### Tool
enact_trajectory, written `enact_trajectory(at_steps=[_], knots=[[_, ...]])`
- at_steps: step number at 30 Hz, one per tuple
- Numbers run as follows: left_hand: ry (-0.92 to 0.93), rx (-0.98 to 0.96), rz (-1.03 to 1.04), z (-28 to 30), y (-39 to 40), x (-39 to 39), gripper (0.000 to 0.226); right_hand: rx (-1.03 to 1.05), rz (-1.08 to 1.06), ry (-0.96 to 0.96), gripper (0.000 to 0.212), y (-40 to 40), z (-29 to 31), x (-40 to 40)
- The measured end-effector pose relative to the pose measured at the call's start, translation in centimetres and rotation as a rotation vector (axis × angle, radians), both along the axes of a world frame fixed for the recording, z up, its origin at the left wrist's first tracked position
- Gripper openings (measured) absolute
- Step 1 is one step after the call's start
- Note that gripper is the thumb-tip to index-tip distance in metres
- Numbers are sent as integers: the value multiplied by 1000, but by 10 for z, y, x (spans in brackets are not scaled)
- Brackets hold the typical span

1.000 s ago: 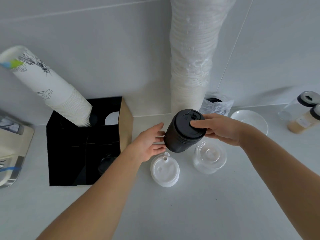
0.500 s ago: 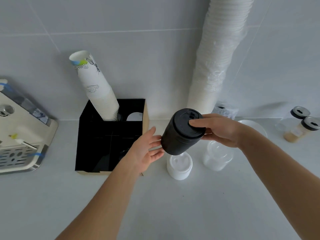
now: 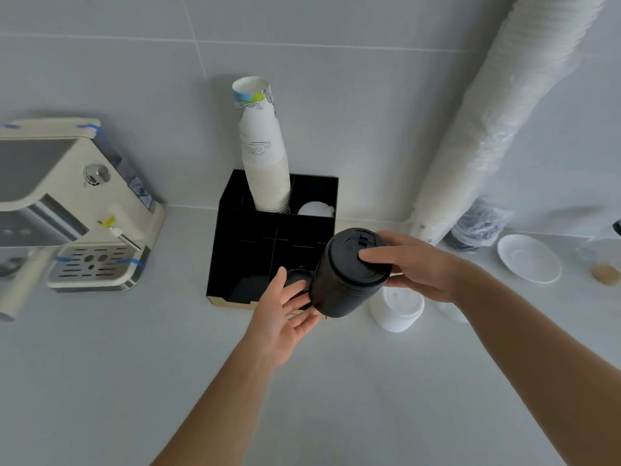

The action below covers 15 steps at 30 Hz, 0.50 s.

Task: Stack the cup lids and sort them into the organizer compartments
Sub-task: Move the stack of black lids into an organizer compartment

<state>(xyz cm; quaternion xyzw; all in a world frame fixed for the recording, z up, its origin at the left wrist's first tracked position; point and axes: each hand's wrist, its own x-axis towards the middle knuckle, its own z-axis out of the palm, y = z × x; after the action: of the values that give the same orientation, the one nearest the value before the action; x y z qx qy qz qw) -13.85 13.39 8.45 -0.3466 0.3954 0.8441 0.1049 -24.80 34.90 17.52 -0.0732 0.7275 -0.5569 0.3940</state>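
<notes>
Pinching black lid stack in right hand, left hand open beneath, over organizer edge.

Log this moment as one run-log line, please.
right hand: holds black lid stack | left hand: supports stack | organizer: beside

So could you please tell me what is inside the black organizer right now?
In the black organizer, a paper cup stack and white lids fill the back compartments. A black lid sits at the front; the held black lid stack covers the front right.
</notes>
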Motion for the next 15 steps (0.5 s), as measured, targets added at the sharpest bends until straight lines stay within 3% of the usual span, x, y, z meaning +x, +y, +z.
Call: enact_trajectory(at_steps=[4,15], knots=[[9,11,40,-2,-24,7,53,-11,-10,4,48,-29,-3,4],[0,73,134,-3,-49,-1,68,21,-53,53,39,-72,-6,-1]])
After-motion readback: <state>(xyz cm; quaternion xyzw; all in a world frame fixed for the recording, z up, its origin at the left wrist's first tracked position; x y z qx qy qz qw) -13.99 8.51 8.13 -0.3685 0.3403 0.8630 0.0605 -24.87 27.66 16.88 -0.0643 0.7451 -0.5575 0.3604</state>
